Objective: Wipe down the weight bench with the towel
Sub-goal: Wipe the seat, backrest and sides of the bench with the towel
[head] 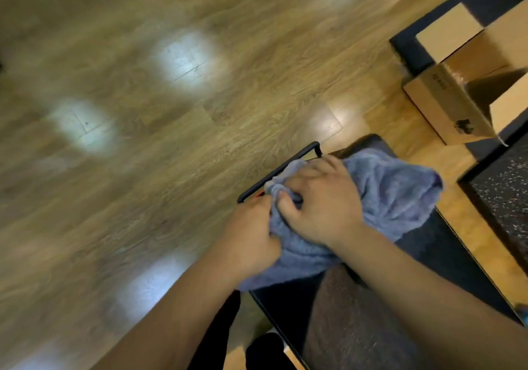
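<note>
Wood-grain flooring (143, 155) with pale patches of reflected light fills the area ahead of and to the left of both hands; it is blurred.

1. Weight bench (428, 241): dark padded surface, lying under both hands and running back toward the person along the right forearm. A black frame bar (274, 174) crosses just beyond the fingertips at the bench's far end.
2. Towel (394, 192): blue-grey terry cloth, bunched, resting on the far end of the bench pad. It lies beneath and between the hands. Its loose part spreads out to the right of the right hand, and a lower fold hangs below the left hand over the bench's left edge.
3. Left hand (251, 238): fingers curled into the towel's left edge, gripping a bunch of fabric.
4. Right hand (317, 207): positioned on top of the towel, fingers bent and clutching a gathered fold. The two hands are nearly touching.
5. Beyond the right hand, well apart: an open cardboard box (445, 104) on the floor. To the right of the right hand: a black speckled mat (503, 192).
</note>
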Demonstrator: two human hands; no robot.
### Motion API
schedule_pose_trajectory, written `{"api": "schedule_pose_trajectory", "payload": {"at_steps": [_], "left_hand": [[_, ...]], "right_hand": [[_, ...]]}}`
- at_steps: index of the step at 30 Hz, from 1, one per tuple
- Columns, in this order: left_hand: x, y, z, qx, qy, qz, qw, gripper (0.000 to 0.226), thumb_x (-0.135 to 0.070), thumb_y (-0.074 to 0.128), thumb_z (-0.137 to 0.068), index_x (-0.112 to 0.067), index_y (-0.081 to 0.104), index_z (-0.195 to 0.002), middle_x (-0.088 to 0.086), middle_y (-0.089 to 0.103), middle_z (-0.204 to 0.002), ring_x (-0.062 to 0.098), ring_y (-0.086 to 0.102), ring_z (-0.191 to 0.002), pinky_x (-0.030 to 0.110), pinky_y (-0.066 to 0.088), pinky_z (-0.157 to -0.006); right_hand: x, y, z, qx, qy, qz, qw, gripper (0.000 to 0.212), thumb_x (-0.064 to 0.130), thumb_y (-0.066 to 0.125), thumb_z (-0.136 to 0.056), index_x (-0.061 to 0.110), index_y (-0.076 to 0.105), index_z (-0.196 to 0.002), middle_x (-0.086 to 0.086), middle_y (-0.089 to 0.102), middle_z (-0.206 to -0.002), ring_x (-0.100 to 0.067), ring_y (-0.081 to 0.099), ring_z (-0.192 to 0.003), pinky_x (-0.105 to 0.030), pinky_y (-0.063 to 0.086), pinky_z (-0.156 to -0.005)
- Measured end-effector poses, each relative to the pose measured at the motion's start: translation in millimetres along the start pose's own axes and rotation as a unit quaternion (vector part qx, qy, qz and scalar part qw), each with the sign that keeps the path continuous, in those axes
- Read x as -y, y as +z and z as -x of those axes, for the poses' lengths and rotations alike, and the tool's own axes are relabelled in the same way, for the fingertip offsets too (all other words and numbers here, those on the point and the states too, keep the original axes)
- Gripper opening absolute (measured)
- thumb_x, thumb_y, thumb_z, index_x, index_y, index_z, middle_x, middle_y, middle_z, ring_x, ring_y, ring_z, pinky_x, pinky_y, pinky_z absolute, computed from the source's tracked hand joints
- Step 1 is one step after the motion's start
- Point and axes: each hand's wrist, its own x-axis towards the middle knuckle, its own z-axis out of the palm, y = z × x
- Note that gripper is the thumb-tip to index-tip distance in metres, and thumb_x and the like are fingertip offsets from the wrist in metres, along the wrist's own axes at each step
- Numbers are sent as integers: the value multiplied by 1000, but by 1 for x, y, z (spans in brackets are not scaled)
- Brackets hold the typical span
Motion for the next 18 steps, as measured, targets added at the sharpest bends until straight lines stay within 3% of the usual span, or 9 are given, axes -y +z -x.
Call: {"api": "schedule_pose_trajectory", "payload": {"at_steps": [2, 3, 5, 6, 9, 11, 14, 16, 18], "left_hand": [[19, -5, 20, 19, -5, -1, 1000, 45, -19, 43, -71, -18, 57, -113, 2, 64, -107, 21, 62, -95, 29, 48, -79], [22, -4, 20, 29, 1, -12, 1000, 53, -20, 42, -69, -19, 54, -121, 0, 59, -122, 17, 58, -106, 26, 47, -85], [8, 0, -1, 41, 9, -17, 999, 72, -26, 39, -71, -23, 38, -142, -5, 33, -149, 10, 41, -129, 21, 38, -101], [-5, 5, -21, 48, 6, 0, 999, 73, -27, 37, -71, -26, 36, -144, -6, 26, -151, 8, 35, -132, 18, 31, -103], [-42, 16, -98, 48, 19, 42, 998, 60, -26, 37, -71, -20, 55, -128, -3, 34, -138, 12, 39, -126, 16, 26, -102], [-63, 15, -142, 58, 52, -29, 997, 46, -27, 38, -77, -15, 62, -115, 6, 46, -130, 21, 43, -121, 21, 31, -101], [-92, 14, -179, 91, 107, -111, 984, 23, -9, 43, -91, -5, 62, -104, 14, 62, -111, 28, 54, -108, 25, 37, -81], [-110, 18, -191, 130, 111, -119, 978, 23, -4, 45, -91, -6, 63, -104, 8, 65, -107, 23, 57, -102, 21, 38, -76], [-127, 33, -193, 180, 122, -146, 965, 23, -11, 46, -86, -10, 65, -98, 5, 68, -100, 23, 60, -96, 30, 46, -80]], "right_hand": [[6, 9, 16, 22, -66, -19, 997, 37, 48, 46, -83, 24, 73, -85, 3, 69, -90, -24, 56, -97, -41, 28, -109], [-1, 11, 16, 20, -84, -20, 996, 38, 49, 47, -83, 24, 73, -95, 5, 69, -97, -23, 56, -103, -44, 25, -112], [-25, 15, 5, -19, -66, -17, 997, 40, 50, 49, -83, 25, 72, -104, 6, 69, -101, -23, 55, -107, -46, 23, -114], [-38, 14, -1, -46, -32, -21, 998, 40, 49, 50, -82, 24, 72, -104, 5, 69, -100, -24, 55, -107, -46, 25, -113], [-73, 3, -19, -126, 71, -34, 989, 39, 45, 48, -81, 21, 71, -103, 0, 69, -100, -27, 55, -106, -42, 35, -106], [-89, -5, -31, -141, 138, -30, 980, 39, 44, 46, -84, 20, 69, -104, -5, 67, -106, -29, 54, -105, -38, 41, -96], [-121, -14, -43, -117, 280, -132, 944, 42, 51, 39, -84, 17, 62, -90, -13, 65, -96, -33, 56, -87, -35, 40, -68], [-138, -17, -34, -76, 312, -200, 926, 44, 54, 36, -84, 17, 61, -82, -15, 66, -92, -33, 56, -83, -32, 37, -65], [-148, -18, -1, -70, 302, -209, 927, 42, 49, 37, -90, 17, 63, -86, -16, 66, -95, -32, 54, -82, -32, 36, -66]]}}
